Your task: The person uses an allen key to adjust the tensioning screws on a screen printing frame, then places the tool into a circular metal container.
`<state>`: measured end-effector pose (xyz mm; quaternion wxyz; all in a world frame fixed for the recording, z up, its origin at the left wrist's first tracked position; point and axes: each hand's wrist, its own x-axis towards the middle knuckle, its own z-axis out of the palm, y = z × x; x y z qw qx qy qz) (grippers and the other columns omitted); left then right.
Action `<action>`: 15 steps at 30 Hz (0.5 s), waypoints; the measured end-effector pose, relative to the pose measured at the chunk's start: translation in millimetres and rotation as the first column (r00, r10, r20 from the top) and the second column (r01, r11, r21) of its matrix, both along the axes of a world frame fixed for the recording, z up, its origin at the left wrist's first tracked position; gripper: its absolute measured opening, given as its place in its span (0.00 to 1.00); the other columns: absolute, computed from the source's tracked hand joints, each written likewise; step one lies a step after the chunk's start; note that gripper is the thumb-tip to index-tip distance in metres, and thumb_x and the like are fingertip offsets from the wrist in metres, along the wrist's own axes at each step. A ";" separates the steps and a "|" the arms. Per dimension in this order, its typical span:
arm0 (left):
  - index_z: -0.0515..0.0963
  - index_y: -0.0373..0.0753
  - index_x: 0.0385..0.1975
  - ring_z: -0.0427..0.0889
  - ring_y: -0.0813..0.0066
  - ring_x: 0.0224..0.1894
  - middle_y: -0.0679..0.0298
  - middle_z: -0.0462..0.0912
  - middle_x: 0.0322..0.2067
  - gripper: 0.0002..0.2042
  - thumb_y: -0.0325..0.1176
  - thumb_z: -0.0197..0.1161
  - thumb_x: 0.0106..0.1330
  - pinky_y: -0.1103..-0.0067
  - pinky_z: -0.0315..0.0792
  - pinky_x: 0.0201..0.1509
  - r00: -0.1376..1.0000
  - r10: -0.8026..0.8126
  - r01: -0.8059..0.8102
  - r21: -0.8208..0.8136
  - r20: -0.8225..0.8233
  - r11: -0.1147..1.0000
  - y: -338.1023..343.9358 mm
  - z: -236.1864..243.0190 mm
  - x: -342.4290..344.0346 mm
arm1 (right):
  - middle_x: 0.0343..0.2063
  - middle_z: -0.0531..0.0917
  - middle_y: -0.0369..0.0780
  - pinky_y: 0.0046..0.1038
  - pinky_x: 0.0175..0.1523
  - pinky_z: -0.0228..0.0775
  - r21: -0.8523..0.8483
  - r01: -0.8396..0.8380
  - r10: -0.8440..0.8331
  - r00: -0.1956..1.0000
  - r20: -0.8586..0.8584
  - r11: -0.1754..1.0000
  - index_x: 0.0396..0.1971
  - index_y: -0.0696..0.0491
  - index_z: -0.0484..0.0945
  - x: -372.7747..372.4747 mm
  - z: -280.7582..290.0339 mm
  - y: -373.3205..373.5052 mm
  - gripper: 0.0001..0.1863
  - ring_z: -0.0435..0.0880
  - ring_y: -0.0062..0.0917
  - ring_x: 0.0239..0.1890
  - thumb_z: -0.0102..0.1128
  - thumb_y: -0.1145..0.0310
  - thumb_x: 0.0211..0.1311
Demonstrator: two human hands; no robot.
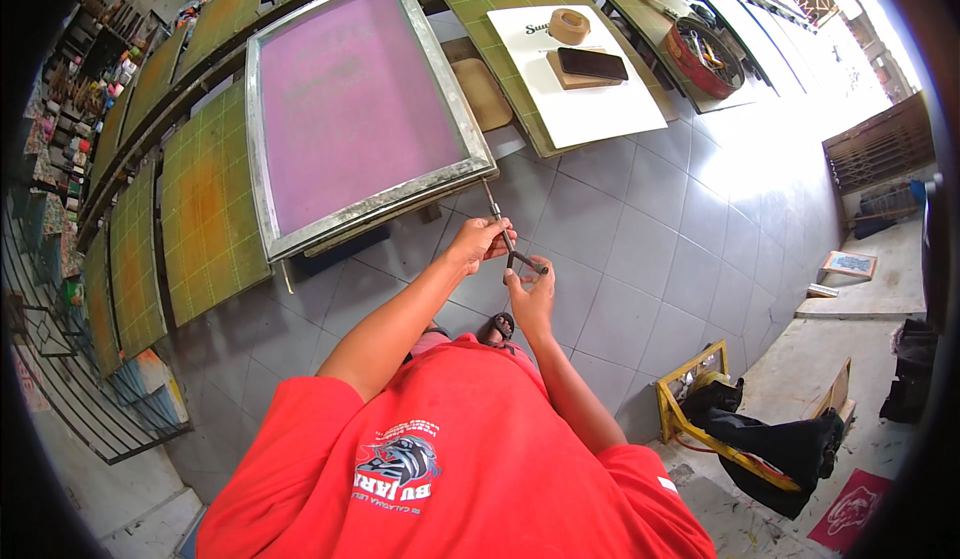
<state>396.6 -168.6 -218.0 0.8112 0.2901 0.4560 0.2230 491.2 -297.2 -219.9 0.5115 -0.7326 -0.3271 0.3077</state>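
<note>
A large screen-printing frame [466, 167] with a purple mesh lies tilted on the boards in front of me. Just below its near right corner is a thin metal tool [505, 240], which looks like a T-handle wrench. Its rod points up toward the frame's corner; whether the tip is engaged there I cannot tell. My left hand [481, 244] has its fingers closed around the rod. Lower and to the right, my right hand [532, 294] grips the dark crossbar end between thumb and fingers.
Green gridded boards [212, 209] stand in rows left and beyond. A white sheet [600, 114] on another board carries a tape roll [569, 26] and a black phone [593, 64] on a block. A red round tin [700, 64] holds tools. A yellow frame [690, 424] stands right.
</note>
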 end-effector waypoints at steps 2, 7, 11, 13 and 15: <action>0.76 0.39 0.34 0.81 0.78 0.31 0.65 0.82 0.31 0.08 0.37 0.59 0.66 0.80 0.77 0.38 1.000 0.019 -0.019 -0.010 0.010 1.000 -0.3 -1.4 -1.0 | 0.24 0.77 0.37 0.24 0.35 0.69 -0.035 -0.054 0.059 0.983 0.175 0.998 0.44 0.59 0.73 -1.4 17.1 2.2 0.16 0.77 0.23 0.28 0.54 0.63 0.63; 0.76 0.39 0.34 0.81 0.78 0.30 0.65 0.82 0.31 0.09 0.37 0.59 0.65 0.82 0.77 0.36 0.997 0.000 0.002 0.028 -0.076 1.000 -0.2 -0.6 -1.7 | 0.22 0.78 0.34 0.22 0.30 0.66 -0.083 -0.101 0.062 0.922 -0.383 0.991 0.33 0.58 0.76 2.8 5.5 22.7 0.15 0.75 0.21 0.24 0.49 0.61 0.66; 0.75 0.37 0.38 0.80 0.77 0.34 0.63 0.81 0.33 0.10 0.37 0.57 0.67 0.82 0.77 0.38 0.998 -0.001 0.003 -0.029 0.065 1.000 -2.3 5.7 -0.6 | 0.19 0.76 0.34 0.22 0.27 0.64 -0.164 -0.019 -0.162 0.081 -0.983 0.986 0.27 0.56 0.74 11.6 4.3 29.2 0.17 0.71 0.21 0.19 0.46 0.58 0.68; 0.74 0.36 0.39 0.80 0.75 0.36 0.62 0.81 0.34 0.10 0.37 0.56 0.67 0.81 0.77 0.40 0.988 0.024 -0.013 -0.068 0.155 0.998 -3.1 5.7 -0.2 | 0.21 0.76 0.35 0.23 0.27 0.64 -0.158 -0.032 -0.159 -0.008 -0.987 0.987 0.30 0.56 0.74 13.8 -2.7 26.0 0.16 0.71 0.22 0.20 0.47 0.58 0.67; 0.74 0.35 0.40 0.80 0.74 0.39 0.61 0.80 0.35 0.11 0.37 0.54 0.68 0.79 0.77 0.42 0.983 0.059 -0.049 -0.062 0.175 0.997 -3.7 1.3 -0.4 | 0.23 0.77 0.35 0.24 0.28 0.65 -0.148 -0.046 -0.152 -0.096 -0.984 0.988 0.33 0.56 0.73 14.8 -10.7 22.6 0.15 0.71 0.23 0.21 0.48 0.58 0.67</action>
